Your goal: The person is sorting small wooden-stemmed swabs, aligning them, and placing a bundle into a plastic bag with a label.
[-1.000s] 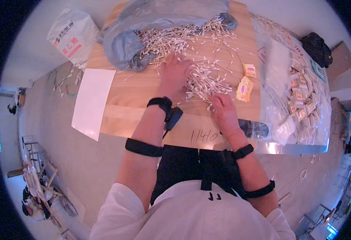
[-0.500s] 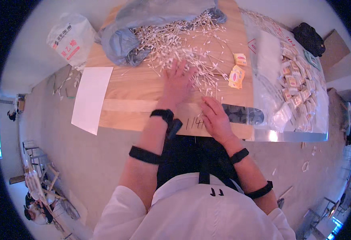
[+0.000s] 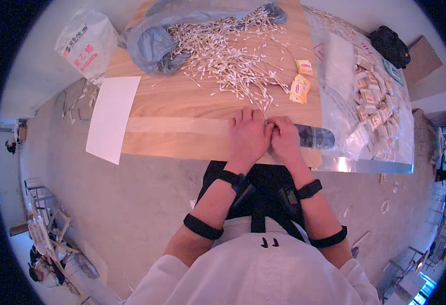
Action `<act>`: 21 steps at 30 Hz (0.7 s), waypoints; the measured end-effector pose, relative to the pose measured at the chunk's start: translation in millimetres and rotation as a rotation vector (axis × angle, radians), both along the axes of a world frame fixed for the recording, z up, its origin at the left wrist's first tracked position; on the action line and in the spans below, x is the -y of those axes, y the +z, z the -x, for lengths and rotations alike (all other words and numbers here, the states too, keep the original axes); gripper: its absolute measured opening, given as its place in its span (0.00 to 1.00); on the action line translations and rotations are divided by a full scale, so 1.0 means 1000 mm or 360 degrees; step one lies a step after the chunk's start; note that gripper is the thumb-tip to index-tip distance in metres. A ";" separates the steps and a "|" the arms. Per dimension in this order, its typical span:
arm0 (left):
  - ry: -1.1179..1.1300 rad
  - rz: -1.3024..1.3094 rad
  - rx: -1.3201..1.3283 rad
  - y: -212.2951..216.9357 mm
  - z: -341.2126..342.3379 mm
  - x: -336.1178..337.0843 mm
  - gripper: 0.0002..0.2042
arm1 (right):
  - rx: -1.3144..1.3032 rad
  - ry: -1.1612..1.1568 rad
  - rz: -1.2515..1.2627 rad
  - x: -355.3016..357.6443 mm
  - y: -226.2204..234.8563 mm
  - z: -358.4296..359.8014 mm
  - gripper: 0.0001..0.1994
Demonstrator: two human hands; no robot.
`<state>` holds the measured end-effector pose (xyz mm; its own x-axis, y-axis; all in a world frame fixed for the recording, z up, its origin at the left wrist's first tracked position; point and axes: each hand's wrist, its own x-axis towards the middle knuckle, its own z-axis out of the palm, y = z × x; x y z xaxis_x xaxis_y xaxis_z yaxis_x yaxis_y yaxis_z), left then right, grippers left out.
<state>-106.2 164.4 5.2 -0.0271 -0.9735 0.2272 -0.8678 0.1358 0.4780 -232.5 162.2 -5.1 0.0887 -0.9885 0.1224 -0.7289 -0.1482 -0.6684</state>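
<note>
My left hand (image 3: 248, 134) and my right hand (image 3: 285, 137) meet at the near edge of the wooden table, thumbs and fingertips touching. White-tipped cotton swabs (image 3: 266, 108) stick up from between them. The right fingers are closed in a pinch; the left fingers are curled, knuckles up. How many swabs they hold is hidden. Just beyond my hands a large loose pile of cotton swabs (image 3: 223, 56) spreads from the mouth of a grey-blue plastic bag (image 3: 151, 53).
Small yellow packets (image 3: 299, 89) lie right of the pile. A white sheet (image 3: 113, 117) is at the table's left, near a white plastic bag (image 3: 88, 43). Many small packs (image 3: 373, 99) are heaped in clear plastic at right. A dark patterned strip (image 3: 314, 136) lies beside my right hand.
My left hand has drawn back from the swab pile towards me and rightward, and now meets my right hand. The right hand has shifted only slightly.
</note>
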 end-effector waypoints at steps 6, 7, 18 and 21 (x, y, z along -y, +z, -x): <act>-0.0007 0.0015 -0.0009 0.006 -0.001 0.001 0.15 | 0.0896 -0.0406 -0.0480 -0.014 -0.009 0.009 0.13; -0.0032 0.0084 0.0023 0.005 -0.001 0.001 0.14 | 0.0859 -0.0404 -0.0391 -0.015 -0.008 0.012 0.14; -0.0346 0.0123 0.0145 -0.016 -0.030 -0.021 0.19 | 0.0130 0.0226 0.0352 -0.012 0.012 0.023 0.15; -0.0441 0.0024 0.0314 -0.012 -0.035 -0.034 0.28 | 0.0050 0.0239 0.0377 -0.012 0.006 0.024 0.11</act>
